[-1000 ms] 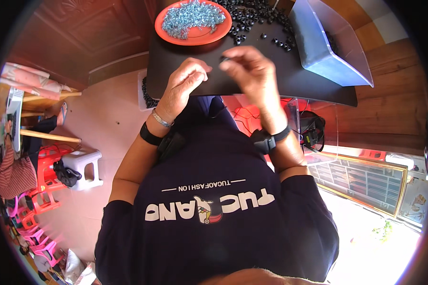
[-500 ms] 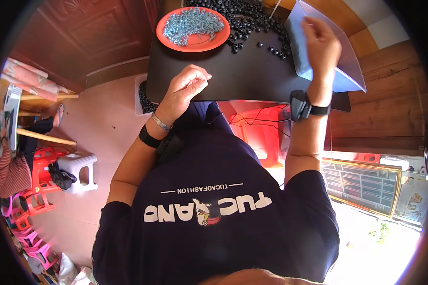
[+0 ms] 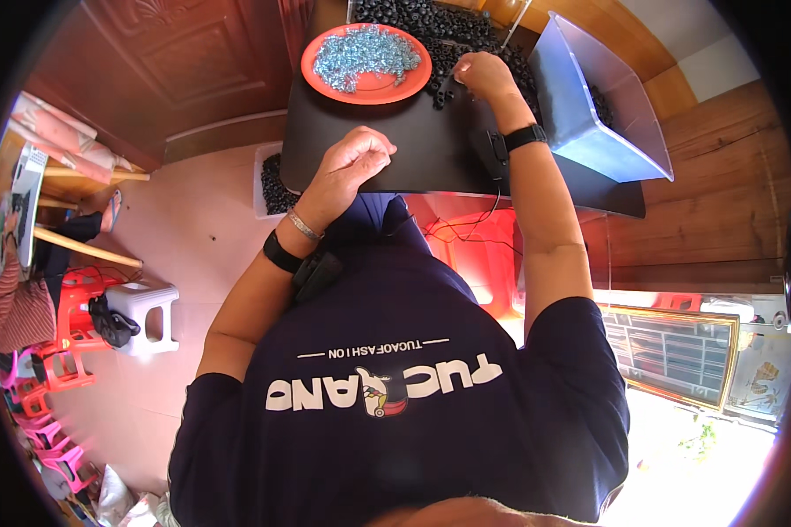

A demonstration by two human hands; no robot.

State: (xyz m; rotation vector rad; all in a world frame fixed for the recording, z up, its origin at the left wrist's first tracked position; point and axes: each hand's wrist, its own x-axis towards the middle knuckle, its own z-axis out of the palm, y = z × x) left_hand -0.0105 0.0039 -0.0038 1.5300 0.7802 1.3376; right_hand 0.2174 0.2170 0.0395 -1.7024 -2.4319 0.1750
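Observation:
My left hand (image 3: 355, 164) is held over the front of the dark tabletop (image 3: 422, 149), its fingers curled and thumb pressed toward them. Whether anything small sits in that pinch is hidden. At the near edge of a pile of small black round parts (image 3: 439, 54), my right hand (image 3: 487, 77) has its fingers drawn together; what they hold, if anything, cannot be made out. Between and beyond the hands lies an orange-red oval plate (image 3: 373, 95) bearing a heap of small shiny silvery pieces (image 3: 360, 54). A bluish translucent plastic bin (image 3: 580, 145) stands tilted right of my right hand, with black parts inside.
A white tub (image 3: 262, 198) of black parts stands on the floor left of the table. Cables (image 3: 475, 220) hang below the front edge by a red plastic stool (image 3: 488, 255). Farther left are a grey stool (image 3: 154, 321), red stools and a seated person (image 3: 18, 307).
My right hand has moved left from over the bin to the pile of black parts. The left hand has barely shifted, its fingers still curled.

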